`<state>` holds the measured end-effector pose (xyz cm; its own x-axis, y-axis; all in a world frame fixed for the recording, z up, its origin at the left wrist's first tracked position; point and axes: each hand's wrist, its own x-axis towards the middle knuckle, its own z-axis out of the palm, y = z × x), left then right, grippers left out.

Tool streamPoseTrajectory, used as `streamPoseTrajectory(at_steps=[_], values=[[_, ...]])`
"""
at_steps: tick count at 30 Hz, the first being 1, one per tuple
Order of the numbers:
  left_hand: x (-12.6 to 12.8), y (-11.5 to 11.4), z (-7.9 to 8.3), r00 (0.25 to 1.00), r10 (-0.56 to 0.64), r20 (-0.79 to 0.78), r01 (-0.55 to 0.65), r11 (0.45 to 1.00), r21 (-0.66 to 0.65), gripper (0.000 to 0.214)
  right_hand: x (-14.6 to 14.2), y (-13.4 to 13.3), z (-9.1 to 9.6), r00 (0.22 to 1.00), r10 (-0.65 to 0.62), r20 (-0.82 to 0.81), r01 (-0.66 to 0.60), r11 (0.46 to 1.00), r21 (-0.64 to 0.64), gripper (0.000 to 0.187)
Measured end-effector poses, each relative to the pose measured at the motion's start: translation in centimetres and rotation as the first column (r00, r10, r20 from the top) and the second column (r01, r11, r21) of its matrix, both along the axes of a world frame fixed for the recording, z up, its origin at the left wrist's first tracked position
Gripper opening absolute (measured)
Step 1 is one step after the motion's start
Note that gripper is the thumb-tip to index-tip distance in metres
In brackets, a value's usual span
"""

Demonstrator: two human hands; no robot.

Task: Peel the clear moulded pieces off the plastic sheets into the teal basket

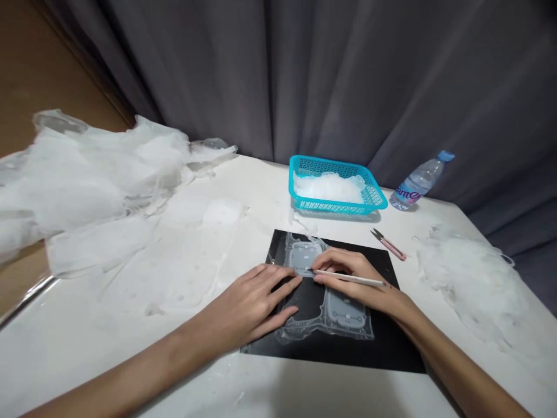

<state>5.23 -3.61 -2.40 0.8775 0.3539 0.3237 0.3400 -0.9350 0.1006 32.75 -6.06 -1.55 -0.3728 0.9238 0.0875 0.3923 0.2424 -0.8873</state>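
A translucent moulded plastic sheet (346, 313) with rounded rectangular panels and an open cut-out lies on a black mat (300, 345). My left hand (263, 299) rests flat with fingers spread, its fingertips at the sheet's left part and over the mat. In a pinch, my right hand (354, 276) holds a slim white pen-like tool (350, 277). The tool's dark tip meets the lower edge of the upper panel (304, 255), close to my left fingertips. Whether the tip is a blade is too small to tell. My right hand covers part of the sheet.
Behind the mat stands a blue basket (337, 206) holding white translucent pieces (328, 187). Pink-handled thread snips (389, 244) lie right of it, near a water bottle (420, 183). Translucent sheets (108, 174) heap at the left, and a crumpled film pile (472, 278) sits right.
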Motion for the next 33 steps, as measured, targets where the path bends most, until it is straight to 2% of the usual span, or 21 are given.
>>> streamPoseTrajectory(at_steps=[8,16,26,33], values=[[0.3,-0.3,0.0,0.999,0.031,-0.006,-0.031,0.999,0.032,0.043,0.3,-0.4,0.5,0.995,0.042,0.088,-0.054,0.989,0.139,0.008],[0.4,-0.2,0.1,0.999,0.048,-0.005,-0.048,0.996,-0.076,0.042,0.2,-0.6,0.7,0.987,0.084,0.138,-0.100,0.988,0.115,0.012],[0.4,-0.1,0.1,0.999,0.045,0.003,-0.044,0.993,-0.113,0.042,0.0,-0.7,0.7,0.972,0.096,0.216,-0.138,0.972,0.190,0.016],[0.7,-0.1,0.1,0.998,0.059,0.003,-0.058,0.994,-0.093,0.042,-0.2,-0.8,1.2,0.949,0.117,0.292,-0.191,0.953,0.237,0.019]])
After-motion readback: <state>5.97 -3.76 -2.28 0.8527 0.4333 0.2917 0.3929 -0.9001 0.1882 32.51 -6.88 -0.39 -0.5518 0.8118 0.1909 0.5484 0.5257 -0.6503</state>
